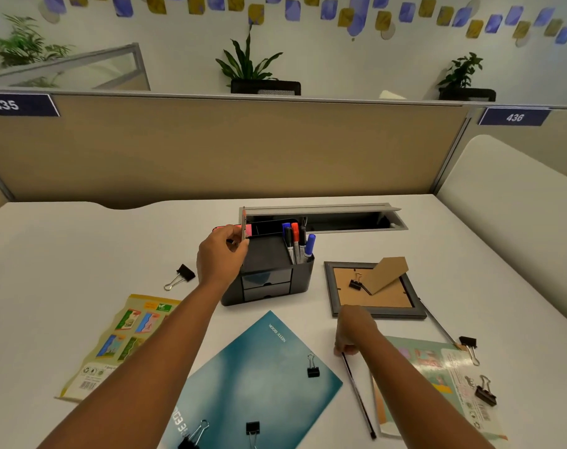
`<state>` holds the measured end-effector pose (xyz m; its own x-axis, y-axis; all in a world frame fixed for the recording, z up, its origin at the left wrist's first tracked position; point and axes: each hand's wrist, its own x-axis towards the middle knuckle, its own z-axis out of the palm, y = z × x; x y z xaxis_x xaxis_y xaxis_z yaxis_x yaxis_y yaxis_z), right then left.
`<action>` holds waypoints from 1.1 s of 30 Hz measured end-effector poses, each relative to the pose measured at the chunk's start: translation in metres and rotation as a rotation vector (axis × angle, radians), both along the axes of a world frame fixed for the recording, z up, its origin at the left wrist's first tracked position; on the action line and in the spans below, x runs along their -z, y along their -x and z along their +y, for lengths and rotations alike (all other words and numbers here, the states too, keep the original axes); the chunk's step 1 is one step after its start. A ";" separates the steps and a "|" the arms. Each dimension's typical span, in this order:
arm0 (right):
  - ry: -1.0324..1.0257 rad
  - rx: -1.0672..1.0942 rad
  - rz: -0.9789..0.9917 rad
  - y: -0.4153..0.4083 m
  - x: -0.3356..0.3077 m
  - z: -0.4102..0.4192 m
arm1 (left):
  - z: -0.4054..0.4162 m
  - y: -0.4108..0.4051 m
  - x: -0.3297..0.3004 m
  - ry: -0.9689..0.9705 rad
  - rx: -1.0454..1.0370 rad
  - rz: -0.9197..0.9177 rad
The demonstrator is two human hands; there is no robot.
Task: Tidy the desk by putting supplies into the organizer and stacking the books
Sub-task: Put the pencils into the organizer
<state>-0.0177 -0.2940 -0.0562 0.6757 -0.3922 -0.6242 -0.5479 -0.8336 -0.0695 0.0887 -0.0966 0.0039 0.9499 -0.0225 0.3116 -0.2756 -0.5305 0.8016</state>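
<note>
White worktop (pixel 81 241), listed left to right. Yellow booklet (pixel 120 341) flat at left edge; black binder clip (pixel 182 275) just beyond it. Left hand (pixel 222 256) raised at left side of black organizer (pixel 269 273), fingers (pixel 235 236) pinched on upright pencil (pixel 243 226), tip up, beside pink item in rear slot. Markers (pixel 296 244) standing in organizer's right compartment. Teal notebook (pixel 256 377) flat in front, clips lying on it. Right hand (pixel 355 332) curled low on worktop, fingers closed on upper end of black pen (pixel 360 398) lying slanted toward near edge. Picture frame (pixel 373 290) face down beyond, clip on its back. Pale green booklet (pixel 444 384) at far right, more clips on it.
</note>
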 end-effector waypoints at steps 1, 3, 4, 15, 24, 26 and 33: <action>-0.001 0.006 -0.019 -0.002 0.002 0.001 | 0.001 -0.001 -0.002 0.003 -0.022 0.008; 0.004 0.013 -0.073 -0.004 0.003 0.002 | 0.007 -0.004 -0.005 0.010 -0.061 0.019; 0.008 0.003 -0.100 -0.007 0.002 0.000 | 0.011 -0.007 -0.007 0.012 -0.077 0.021; -0.632 0.171 -0.886 -0.033 -0.129 -0.009 | 0.024 -0.028 -0.007 0.024 -0.133 0.125; -0.807 0.197 -1.440 -0.083 -0.114 0.049 | 0.028 -0.025 0.008 -0.137 -0.128 0.279; -0.761 0.120 -1.427 -0.089 -0.102 0.064 | 0.030 -0.024 0.009 -0.136 -0.107 0.278; -0.447 -0.237 -1.314 -0.098 -0.065 0.095 | 0.036 -0.022 0.011 -0.059 -0.124 0.331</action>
